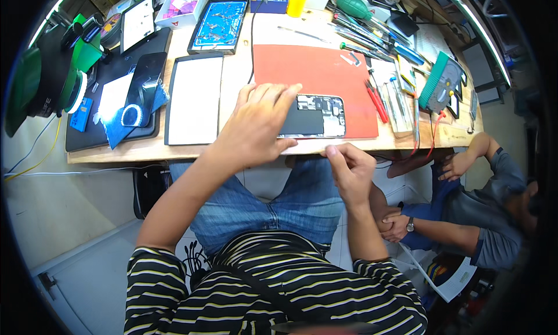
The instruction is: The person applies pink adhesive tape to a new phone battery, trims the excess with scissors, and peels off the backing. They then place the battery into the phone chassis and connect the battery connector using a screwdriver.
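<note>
An opened smartphone (pixel 317 119) lies on an orange-red mat (pixel 311 62), its black battery and inner boards showing. My left hand (pixel 253 126) spans the phone's left end, its fingertips by the far edge and its thumb at the near edge, holding it; that end is hidden under the hand. Just in front of the table's near edge is my right hand (pixel 354 171), raised to the right of the phone. Its thumb and forefinger are pinched together; whatever they hold, if anything, is too small to make out.
Left of the mat is a shallow white-lined tray (pixel 193 99); behind it, a blue tray (pixel 220 24). Screwdrivers and tweezers (pixel 369 36) crowd the right, near red probes (pixel 378 99) and a green-grey multimeter (pixel 440 82). Another dark phone (pixel 144 82) lies far left. A person (pixel 465 210) sits at right.
</note>
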Action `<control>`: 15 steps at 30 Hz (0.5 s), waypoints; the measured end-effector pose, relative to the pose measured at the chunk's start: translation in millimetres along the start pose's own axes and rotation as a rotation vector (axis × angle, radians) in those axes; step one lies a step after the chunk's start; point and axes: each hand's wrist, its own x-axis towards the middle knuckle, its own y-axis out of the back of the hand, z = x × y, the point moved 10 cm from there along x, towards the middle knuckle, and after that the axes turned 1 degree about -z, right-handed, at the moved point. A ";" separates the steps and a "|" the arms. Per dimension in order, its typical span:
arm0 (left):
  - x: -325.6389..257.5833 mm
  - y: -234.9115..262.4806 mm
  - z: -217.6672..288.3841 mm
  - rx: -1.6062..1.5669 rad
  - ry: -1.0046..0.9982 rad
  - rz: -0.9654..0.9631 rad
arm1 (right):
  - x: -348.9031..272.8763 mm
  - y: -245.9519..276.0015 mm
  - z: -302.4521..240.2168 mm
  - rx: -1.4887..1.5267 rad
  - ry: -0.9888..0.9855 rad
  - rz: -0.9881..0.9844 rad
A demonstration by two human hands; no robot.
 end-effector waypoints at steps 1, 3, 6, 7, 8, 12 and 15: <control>2.7 -4.6 -1.3 -0.025 0.000 -0.048 | -7.1 -5.3 21.6 0.229 -0.162 0.034; 2.5 1.0 1.0 -0.037 -0.010 0.001 | -17.4 -21.7 35.7 0.423 -0.232 0.044; -12.2 13.3 14.1 -0.064 -0.018 0.096 | -26.0 -30.5 39.2 0.632 -0.279 0.070; -20.2 19.2 23.4 -0.085 -0.041 0.162 | -24.7 -29.9 36.0 0.678 -0.262 0.093; -27.6 21.2 29.3 -0.096 -0.023 0.198 | -21.8 -27.5 30.9 0.734 -0.229 0.116; -54.0 27.0 40.1 -0.209 0.059 0.373 | -5.9 -22.3 17.0 0.835 -0.173 0.179; -72.0 28.5 15.0 -0.606 0.211 0.501 | 1.9 -16.4 2.5 0.811 -0.118 0.161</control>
